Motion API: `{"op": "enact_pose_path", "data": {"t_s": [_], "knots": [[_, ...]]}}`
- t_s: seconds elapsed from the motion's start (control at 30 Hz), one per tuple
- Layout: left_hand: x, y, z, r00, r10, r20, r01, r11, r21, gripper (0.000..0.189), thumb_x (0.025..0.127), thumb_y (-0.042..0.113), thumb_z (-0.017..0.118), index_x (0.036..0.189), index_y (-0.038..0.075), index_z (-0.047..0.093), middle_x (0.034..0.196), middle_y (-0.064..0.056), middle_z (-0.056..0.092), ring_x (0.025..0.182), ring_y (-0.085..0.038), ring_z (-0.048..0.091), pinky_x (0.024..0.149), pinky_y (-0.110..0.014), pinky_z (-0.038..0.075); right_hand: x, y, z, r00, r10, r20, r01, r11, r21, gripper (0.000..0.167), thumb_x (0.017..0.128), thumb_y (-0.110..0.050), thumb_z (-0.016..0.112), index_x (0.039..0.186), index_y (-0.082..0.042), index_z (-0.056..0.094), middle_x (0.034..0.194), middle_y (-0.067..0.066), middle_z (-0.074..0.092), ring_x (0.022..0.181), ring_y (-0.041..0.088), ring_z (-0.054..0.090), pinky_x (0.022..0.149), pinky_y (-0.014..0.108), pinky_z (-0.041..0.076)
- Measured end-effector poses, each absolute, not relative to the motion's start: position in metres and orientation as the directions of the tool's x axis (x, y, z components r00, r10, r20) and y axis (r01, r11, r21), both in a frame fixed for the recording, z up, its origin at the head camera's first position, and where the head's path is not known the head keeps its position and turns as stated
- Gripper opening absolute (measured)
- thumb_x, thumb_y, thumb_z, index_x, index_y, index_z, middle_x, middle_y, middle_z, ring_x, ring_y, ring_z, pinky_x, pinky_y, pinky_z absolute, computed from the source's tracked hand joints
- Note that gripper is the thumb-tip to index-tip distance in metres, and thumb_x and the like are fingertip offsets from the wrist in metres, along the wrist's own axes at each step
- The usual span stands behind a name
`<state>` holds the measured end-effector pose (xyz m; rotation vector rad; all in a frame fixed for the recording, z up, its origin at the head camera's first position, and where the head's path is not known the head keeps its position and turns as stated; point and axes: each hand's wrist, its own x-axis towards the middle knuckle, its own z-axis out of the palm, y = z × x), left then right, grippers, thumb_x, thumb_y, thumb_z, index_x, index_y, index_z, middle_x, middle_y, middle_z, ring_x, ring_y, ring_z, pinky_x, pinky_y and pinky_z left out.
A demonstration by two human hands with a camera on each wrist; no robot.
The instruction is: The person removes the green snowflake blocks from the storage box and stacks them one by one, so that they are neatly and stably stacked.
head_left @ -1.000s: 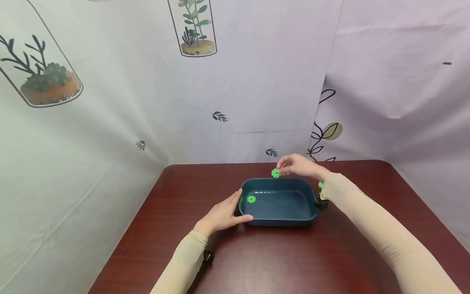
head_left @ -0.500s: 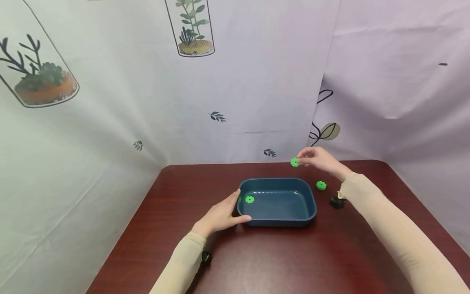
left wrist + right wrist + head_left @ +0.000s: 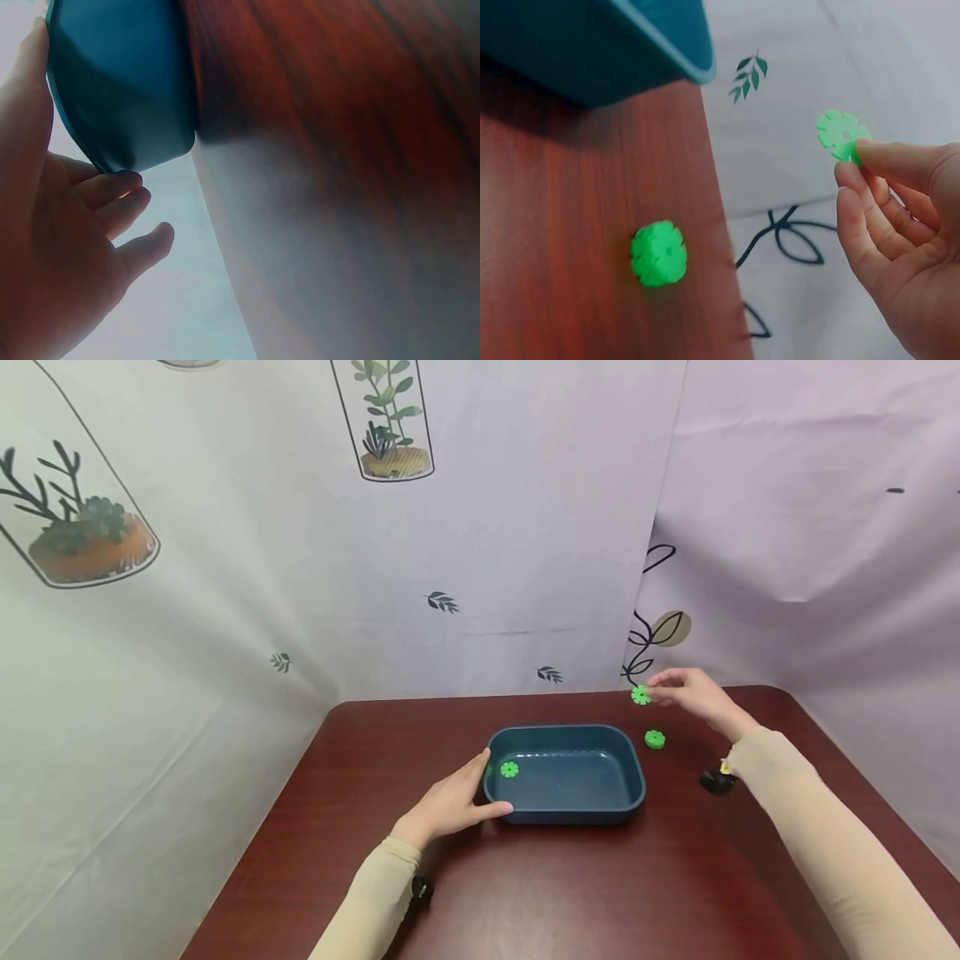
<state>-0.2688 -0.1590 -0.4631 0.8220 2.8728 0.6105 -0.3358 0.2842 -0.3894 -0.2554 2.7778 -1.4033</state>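
Observation:
A dark blue rectangular tray (image 3: 566, 815) stands on the table. One green, notched plastic disc (image 3: 509, 769) lies inside, near its left end. My left hand (image 3: 448, 802) rests against the tray's left end, thumb at the front rim and fingers extended along the side; in the left wrist view its fingertips (image 3: 129, 180) touch the outer wall. Beyond the tray's back right corner, my right hand (image 3: 693, 697) pinches another green disc (image 3: 838, 135) between thumb and fingers, above the table. Below that hand, a small stack of green discs (image 3: 658, 253) sits right of the tray.
The dark red-brown table (image 3: 585, 885) ends at a back edge close behind the tray. A pale cloth with printed plants (image 3: 525, 552) hangs behind and at both sides. Each wrist carries a small black device (image 3: 717, 781).
My right hand has moved right with the pinched disc, from behind the tray to above the stack, which has come fully into view. My left hand stays against the tray.

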Motion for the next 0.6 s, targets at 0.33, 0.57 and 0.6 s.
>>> {"op": "enact_pose_path", "data": {"t_s": [0.33,0.57,0.6], "knots": [[-0.268,-0.159,-0.463,-0.853,0.521,0.023,0.485,0.776,0.404,0.112,0.084,0.082,0.052,0.163,0.012,0.012,0.167,-0.002,0.020,0.150,-0.018,0.027,0.115,-0.042,0.035,-0.329,0.302,-0.420,-0.994,-0.108,-0.022,-0.036,0.505,-0.863,0.046,0.099,-0.024,0.068,0.128,0.011,0.060,0.113,0.016,0.068,0.099,0.026,0.069,0.095,0.046,0.054],[-0.267,-0.159,-0.462,-0.848,0.529,0.036,0.496,0.767,0.407,0.112,0.085,0.080,0.054,0.163,0.009,0.015,0.166,-0.006,0.023,0.149,-0.023,0.031,0.115,-0.045,0.035,-0.328,0.304,-0.436,-0.995,-0.084,-0.048,0.005,0.448,-0.894,0.046,0.098,-0.019,0.068,0.127,0.015,0.058,0.107,0.013,0.072,0.092,0.019,0.071,0.088,0.039,0.058],[-0.267,-0.159,-0.462,-0.847,0.531,0.039,0.500,0.768,0.401,0.111,0.085,0.080,0.054,0.162,0.009,0.016,0.165,-0.007,0.024,0.149,-0.024,0.031,0.116,-0.045,0.034,-0.328,0.304,-0.438,-0.995,-0.086,-0.052,0.009,0.443,-0.897,0.046,0.099,-0.019,0.067,0.128,0.016,0.058,0.107,0.013,0.072,0.091,0.018,0.071,0.087,0.038,0.058]]}}
